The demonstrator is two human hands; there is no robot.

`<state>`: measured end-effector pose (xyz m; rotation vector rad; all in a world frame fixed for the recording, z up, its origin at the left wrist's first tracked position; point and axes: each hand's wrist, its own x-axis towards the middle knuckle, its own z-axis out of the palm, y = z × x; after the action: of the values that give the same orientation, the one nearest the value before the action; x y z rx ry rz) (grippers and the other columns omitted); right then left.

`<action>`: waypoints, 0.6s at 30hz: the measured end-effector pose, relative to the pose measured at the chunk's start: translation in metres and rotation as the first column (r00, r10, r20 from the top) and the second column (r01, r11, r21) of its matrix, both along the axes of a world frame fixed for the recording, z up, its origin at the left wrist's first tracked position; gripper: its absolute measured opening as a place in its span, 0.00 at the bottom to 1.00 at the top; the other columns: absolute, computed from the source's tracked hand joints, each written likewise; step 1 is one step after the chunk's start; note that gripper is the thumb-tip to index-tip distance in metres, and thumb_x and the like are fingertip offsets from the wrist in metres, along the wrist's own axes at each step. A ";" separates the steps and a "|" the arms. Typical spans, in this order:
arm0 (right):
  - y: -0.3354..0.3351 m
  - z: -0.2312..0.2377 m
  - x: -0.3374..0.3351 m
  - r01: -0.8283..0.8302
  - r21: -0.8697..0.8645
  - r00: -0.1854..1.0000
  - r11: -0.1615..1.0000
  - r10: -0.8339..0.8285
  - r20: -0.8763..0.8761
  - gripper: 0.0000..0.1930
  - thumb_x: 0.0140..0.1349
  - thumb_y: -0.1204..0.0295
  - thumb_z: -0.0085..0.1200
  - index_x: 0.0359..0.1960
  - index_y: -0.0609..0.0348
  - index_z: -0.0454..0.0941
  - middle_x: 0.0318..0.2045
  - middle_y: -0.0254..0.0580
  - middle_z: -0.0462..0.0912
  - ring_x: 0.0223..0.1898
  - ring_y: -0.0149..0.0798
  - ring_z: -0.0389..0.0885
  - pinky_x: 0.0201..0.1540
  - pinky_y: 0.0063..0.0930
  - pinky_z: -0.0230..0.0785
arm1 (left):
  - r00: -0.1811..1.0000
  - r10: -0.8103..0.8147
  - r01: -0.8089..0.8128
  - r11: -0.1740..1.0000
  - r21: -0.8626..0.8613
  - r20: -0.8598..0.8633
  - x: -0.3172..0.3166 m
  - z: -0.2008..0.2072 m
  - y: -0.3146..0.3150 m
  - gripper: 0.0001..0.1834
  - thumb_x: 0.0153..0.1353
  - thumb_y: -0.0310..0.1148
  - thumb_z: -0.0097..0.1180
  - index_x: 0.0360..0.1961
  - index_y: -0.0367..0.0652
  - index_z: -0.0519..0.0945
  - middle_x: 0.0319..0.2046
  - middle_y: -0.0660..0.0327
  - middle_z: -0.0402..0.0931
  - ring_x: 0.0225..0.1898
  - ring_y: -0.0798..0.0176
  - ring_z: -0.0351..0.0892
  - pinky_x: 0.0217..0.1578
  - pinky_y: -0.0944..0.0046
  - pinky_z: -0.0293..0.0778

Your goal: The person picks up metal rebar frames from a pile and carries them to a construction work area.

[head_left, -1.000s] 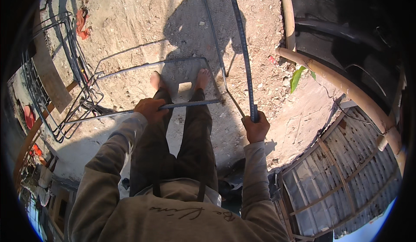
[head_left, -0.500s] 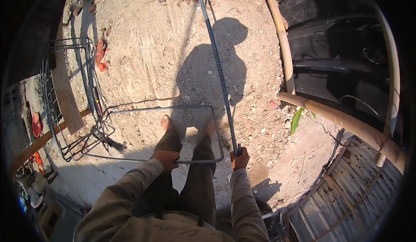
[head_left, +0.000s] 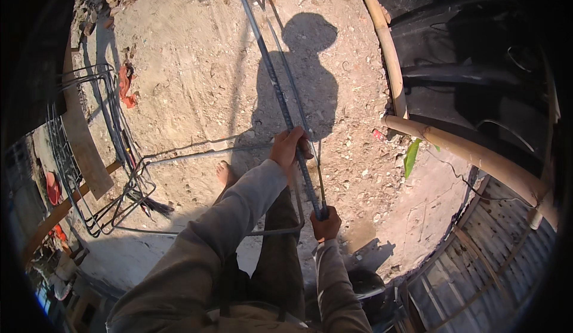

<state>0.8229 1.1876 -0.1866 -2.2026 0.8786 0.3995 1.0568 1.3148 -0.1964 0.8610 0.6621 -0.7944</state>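
Observation:
My left hand (head_left: 290, 148) is closed round a long ribbed rebar (head_left: 273, 73) partway along its length. My right hand (head_left: 326, 224) grips the same bar's near end. A thinner bar (head_left: 292, 82) runs close beside it and also meets my right hand; its far end looks bent. Under my left arm lies a large rectangular rebar frame (head_left: 206, 153), partly hidden by my sleeve and legs. Its left end reaches a pile of bent rebar frames (head_left: 122, 136) at the left.
Rough concrete ground (head_left: 191, 100) carries my shadow. A wooden plank (head_left: 83, 142) and an orange-red rag (head_left: 125, 86) lie left. Bamboo poles (head_left: 465, 148) edge black sheeting (head_left: 459, 76) at right, near a green leaf (head_left: 410, 159). Ribbed panels (head_left: 477, 243) are at lower right.
My left hand has let go of the rectangular frame's near side and taken hold of the long rebar. The bar's far end has swung left, and the thinner bar now shows apart from it.

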 end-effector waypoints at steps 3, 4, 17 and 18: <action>-0.005 0.017 0.022 0.023 0.026 1.000 0.999 -0.023 -0.006 0.17 0.42 0.64 0.67 0.27 0.61 0.74 0.19 0.42 0.76 0.21 0.43 0.76 0.28 0.35 0.70 | 1.000 0.021 -0.021 1.000 -0.018 -0.022 0.019 0.025 -0.003 0.09 0.61 0.36 0.48 0.30 0.41 0.73 0.19 0.64 0.69 0.21 0.65 0.71 0.29 0.61 0.73; -0.005 0.030 0.023 0.019 0.024 1.000 1.000 -0.019 -0.008 0.18 0.42 0.63 0.67 0.27 0.62 0.74 0.19 0.41 0.76 0.21 0.41 0.76 0.27 0.34 0.70 | 1.000 0.008 -0.009 1.000 -0.017 -0.029 0.018 0.037 -0.006 0.10 0.61 0.36 0.48 0.28 0.42 0.73 0.18 0.65 0.68 0.19 0.66 0.71 0.26 0.63 0.73; 0.023 -0.015 0.185 0.152 0.486 0.988 0.861 -0.151 -0.040 0.20 0.44 0.64 0.68 0.27 0.61 0.68 0.19 0.37 0.74 0.17 0.30 0.72 0.20 0.27 0.65 | 0.459 -0.800 0.270 0.541 0.797 0.387 -0.001 0.027 0.086 0.30 0.56 0.43 0.54 0.57 0.39 0.64 0.51 0.47 0.69 0.53 0.48 0.70 0.52 0.57 0.67; 0.026 -0.012 0.183 0.143 0.501 0.989 0.853 -0.141 -0.041 0.20 0.44 0.64 0.68 0.27 0.61 0.67 0.18 0.36 0.74 0.16 0.29 0.71 0.19 0.26 0.64 | 0.350 -0.882 0.372 0.439 0.818 0.314 -0.053 0.024 0.105 0.36 0.53 0.48 0.57 0.58 0.41 0.62 0.51 0.47 0.69 0.54 0.45 0.68 0.55 0.53 0.64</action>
<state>1.0060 1.2140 -0.1984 -1.6438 0.8210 0.4974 1.0039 1.4200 -0.1722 2.0703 -0.2970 -0.8672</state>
